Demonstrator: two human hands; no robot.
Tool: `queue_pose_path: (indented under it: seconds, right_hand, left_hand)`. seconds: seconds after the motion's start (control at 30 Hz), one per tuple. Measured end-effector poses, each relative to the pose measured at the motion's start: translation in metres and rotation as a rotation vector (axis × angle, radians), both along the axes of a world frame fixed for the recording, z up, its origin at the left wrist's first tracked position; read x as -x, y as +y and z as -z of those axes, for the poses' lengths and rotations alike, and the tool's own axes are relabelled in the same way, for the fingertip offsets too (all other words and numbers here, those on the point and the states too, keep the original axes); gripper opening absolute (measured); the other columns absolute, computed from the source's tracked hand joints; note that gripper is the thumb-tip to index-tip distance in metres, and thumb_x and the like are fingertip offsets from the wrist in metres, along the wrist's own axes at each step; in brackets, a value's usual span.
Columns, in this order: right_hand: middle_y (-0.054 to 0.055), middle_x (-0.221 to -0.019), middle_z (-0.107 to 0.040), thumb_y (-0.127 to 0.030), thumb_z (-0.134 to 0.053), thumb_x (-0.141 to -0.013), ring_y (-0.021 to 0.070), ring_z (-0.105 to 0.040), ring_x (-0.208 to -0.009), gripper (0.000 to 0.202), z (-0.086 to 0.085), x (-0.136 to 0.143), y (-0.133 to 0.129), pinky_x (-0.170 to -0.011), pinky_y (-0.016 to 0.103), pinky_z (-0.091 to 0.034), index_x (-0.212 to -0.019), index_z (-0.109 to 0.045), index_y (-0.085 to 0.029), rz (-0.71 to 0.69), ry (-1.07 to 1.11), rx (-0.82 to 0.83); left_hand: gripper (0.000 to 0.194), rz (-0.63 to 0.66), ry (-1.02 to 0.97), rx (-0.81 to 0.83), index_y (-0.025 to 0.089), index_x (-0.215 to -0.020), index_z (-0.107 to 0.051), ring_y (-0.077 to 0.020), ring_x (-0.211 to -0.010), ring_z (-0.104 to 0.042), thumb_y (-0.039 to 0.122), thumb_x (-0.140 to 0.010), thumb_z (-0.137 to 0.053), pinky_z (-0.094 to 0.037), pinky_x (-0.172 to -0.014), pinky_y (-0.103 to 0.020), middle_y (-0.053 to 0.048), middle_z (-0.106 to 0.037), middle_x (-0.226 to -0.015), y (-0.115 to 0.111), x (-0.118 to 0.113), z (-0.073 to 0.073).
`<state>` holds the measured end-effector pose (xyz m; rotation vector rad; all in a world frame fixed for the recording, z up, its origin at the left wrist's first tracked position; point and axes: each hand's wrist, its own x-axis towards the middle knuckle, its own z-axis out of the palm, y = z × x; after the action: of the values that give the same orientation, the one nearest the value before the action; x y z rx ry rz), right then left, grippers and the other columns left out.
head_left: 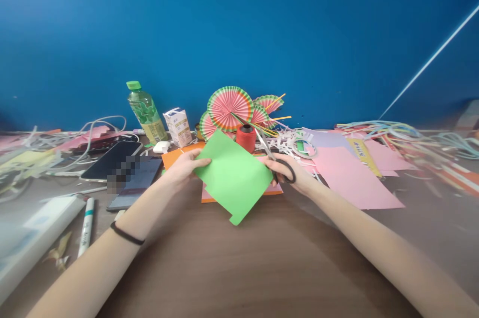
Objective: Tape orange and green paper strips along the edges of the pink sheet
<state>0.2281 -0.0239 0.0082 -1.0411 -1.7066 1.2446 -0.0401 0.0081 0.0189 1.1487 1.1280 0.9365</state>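
A sheet of green paper (234, 173) with a notched lower-left edge is held up in front of me, tilted corner-down. My left hand (186, 165) pinches its left corner between thumb and fingers. At the opposite corner, my right hand (286, 170) grips a pair of scissors (266, 146) with dark handles, blades pointing up and away. Those right fingers also meet the paper's edge. Behind the sheet lie orange and pink papers (208, 197), partly covered by it. A red thread spool (246, 138) stands just beyond.
Pleated paper fans (230, 108) lean near the blue wall. At left are a green-capped bottle (145, 113), a small carton (177, 127), a phone (111, 160), a marker (86, 226) and a white box (41, 240). Pink sheets (352, 178), a tape roll (313, 151) and paper strips (389, 133) lie right.
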Motion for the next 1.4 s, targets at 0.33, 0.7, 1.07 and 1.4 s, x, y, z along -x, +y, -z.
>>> queue_pose_path:
  seconds: [0.33, 0.7, 1.07, 1.4]
  right_hand:
    - [-0.003, -0.052, -0.052, -0.044, -0.055, -0.075, 0.0090, -0.050, -0.043, 0.028, 0.011, 0.004, 0.002, -0.040, 0.019, -0.032, -0.075, -0.047, -0.017, 0.104, 0.121, -0.050]
    - [0.001, -0.070, -0.057, -0.038, -0.055, -0.076, 0.0100, -0.052, -0.048, 0.028, -0.008, -0.010, -0.001, -0.042, 0.022, -0.041, -0.091, -0.057, -0.015, -0.205, -0.148, -0.036]
    - [-0.002, -0.064, -0.046, -0.027, -0.054, -0.075, 0.0080, -0.042, -0.054, 0.013, -0.008, -0.003, -0.005, -0.047, 0.020, -0.034, -0.072, -0.053, -0.014, -0.202, -0.222, -0.104]
    - [-0.004, -0.061, -0.043, -0.039, -0.056, -0.074, 0.0076, -0.042, -0.052, 0.027, -0.010, 0.007, -0.010, -0.046, 0.020, -0.032, -0.067, -0.046, -0.016, -0.089, -0.161, -0.083]
  left_hand:
    - [0.032, -0.237, -0.301, 0.004, 0.017, -0.090, -0.059, -0.0131, -0.064, -0.063, 0.011, -0.060, -0.065, -0.052, -0.057, -0.024, -0.003, -0.067, -0.083, -0.008, -0.021, 0.005]
    - [0.031, 0.165, 0.590, -0.474, 0.022, -0.090, -0.063, -0.0227, -0.088, -0.059, 0.039, -0.065, -0.063, -0.044, -0.076, -0.033, -0.004, -0.064, -0.097, -0.007, -0.004, -0.016]
    - [0.029, 0.416, 0.499, -0.300, 0.023, -0.090, -0.069, -0.0239, -0.078, -0.064, 0.036, -0.064, -0.064, -0.049, -0.061, -0.026, -0.003, -0.069, -0.089, -0.028, -0.017, -0.027]
    - [0.024, 0.369, 0.271, -0.115, 0.020, -0.085, -0.068, -0.0228, -0.067, -0.065, 0.030, -0.064, -0.065, -0.052, -0.057, -0.030, -0.004, -0.069, -0.079, -0.037, -0.027, -0.023]
